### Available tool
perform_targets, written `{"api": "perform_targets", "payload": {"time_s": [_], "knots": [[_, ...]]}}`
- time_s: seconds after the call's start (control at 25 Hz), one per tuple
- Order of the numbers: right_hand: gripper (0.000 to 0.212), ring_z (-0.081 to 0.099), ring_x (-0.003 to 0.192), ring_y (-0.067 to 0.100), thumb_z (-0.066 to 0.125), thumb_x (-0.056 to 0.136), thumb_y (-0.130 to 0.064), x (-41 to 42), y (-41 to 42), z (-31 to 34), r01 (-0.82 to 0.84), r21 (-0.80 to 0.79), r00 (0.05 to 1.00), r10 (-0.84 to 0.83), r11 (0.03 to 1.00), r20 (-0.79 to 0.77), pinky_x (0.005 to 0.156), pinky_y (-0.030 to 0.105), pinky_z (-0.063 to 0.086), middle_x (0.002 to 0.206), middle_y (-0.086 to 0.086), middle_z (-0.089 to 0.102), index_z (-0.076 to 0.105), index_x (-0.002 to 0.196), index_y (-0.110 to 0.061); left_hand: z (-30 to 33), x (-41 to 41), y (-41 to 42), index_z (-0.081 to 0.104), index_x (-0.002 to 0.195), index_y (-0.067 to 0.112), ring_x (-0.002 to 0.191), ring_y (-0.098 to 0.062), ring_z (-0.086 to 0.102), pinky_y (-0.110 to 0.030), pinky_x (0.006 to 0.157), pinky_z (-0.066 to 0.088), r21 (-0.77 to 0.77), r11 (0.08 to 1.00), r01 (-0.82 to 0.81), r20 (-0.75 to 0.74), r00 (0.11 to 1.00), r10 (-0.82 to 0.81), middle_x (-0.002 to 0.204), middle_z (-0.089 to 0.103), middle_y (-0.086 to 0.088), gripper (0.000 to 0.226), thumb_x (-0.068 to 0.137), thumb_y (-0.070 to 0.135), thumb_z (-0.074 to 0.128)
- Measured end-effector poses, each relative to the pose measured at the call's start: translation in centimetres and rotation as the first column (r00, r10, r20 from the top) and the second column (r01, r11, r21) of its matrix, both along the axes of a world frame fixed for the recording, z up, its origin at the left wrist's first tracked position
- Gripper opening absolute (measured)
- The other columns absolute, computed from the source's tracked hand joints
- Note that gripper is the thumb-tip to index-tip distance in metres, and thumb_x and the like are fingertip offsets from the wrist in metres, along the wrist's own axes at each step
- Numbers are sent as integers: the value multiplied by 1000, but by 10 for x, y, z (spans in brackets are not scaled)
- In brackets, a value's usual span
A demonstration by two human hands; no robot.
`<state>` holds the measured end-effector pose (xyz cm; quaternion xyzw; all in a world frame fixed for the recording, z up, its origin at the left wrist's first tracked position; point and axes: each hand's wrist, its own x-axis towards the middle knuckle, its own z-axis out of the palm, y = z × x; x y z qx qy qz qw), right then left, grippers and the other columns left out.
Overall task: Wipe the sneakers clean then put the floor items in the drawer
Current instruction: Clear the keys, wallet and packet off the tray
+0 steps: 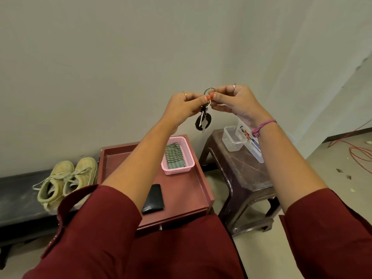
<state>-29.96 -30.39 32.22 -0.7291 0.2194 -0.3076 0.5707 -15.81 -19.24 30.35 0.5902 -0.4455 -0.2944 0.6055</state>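
Observation:
Both my hands are raised in front of the wall. My left hand (184, 108) and my right hand (234, 102) pinch the rings of a key bunch (203, 120), whose black fob and keys hang below my fingers. A pair of cream sneakers (66, 181) stands on a dark bench (18, 200) at the left. The red side table (182, 193) below has a drawer front (161, 226) that looks shut. On its top lie a black wallet (154, 199) and a pink basket (179, 155) with a green striped cloth (174, 156) inside.
A dark plastic stool (239, 178) stands right of the table, carrying a clear plastic box (231, 138) and its lid with a printed label (251, 142). Red cable (358, 152) lies on the floor at the far right, with small scraps nearby.

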Motion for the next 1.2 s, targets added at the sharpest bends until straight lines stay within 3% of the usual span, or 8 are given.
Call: {"api": "perform_targets", "payload": {"time_s": [0.2,0.36,0.52,0.72,0.8,0.96,1.08,1.2], "knots": [[16,69,87,17,66,89,-20,-8,-28,-30,207,107,970,-219,972,107,78,39,58,89,2,71,69,103,-13,-19,-21,-46,72,90,22,83,-5,69,-27,87,55,25,999,34,-41,999,-33,85,73,5,2,88,23,71],[21,69,88,14,60,93,-31,-27,-61,-57,285,312,934,-336,906,123,67,28,55,95,1,71,66,109,-19,-45,-43,-85,69,97,17,86,-7,70,-28,88,53,54,995,90,-105,991,-84,91,72,1,8,89,20,69],[24,69,84,13,53,97,-32,-38,-107,-75,280,427,929,-354,860,105,74,29,55,98,3,70,60,113,-16,-83,-43,-121,68,102,13,91,-12,70,-22,81,54,131,991,-3,-157,987,23,100,72,-5,12,94,20,62],[19,69,83,15,47,100,-23,-49,-153,-99,305,422,942,-334,854,-4,80,36,53,82,2,61,57,111,-10,-155,-52,-150,63,115,15,103,-20,63,-25,87,46,392,919,-29,63,998,4,114,67,-9,22,93,19,59],[20,68,86,14,44,101,-19,-50,-166,-109,327,364,942,-330,872,-57,82,36,53,84,2,61,58,112,-9,-180,-59,-154,49,138,15,116,-25,56,-28,97,42,452,892,3,316,934,-164,129,56,-12,47,92,23,59],[15,64,88,12,48,100,-18,-49,-188,-130,344,202,935,-316,917,-160,82,32,51,91,2,66,60,108,-13,-205,-79,-164,15,155,23,146,-28,19,-47,118,23,459,888,4,689,630,-359,162,9,-10,73,96,38,54],[12,64,84,11,55,96,-15,-55,-202,-144,342,42,903,-316,939,-292,73,30,51,91,2,69,62,105,-11,-220,-91,-172,10,156,20,150,-24,4,-50,119,12,445,895,-9,781,493,-383,163,-2,-6,74,98,43,49],[14,61,69,5,54,94,-4,-57,-214,-149,292,-134,834,-321,947,-449,62,22,51,86,0,67,65,103,-6,-230,-94,-180,6,156,21,150,-23,2,-51,120,10,480,877,23,754,500,-426,163,-3,-5,74,98,42,47]]}}
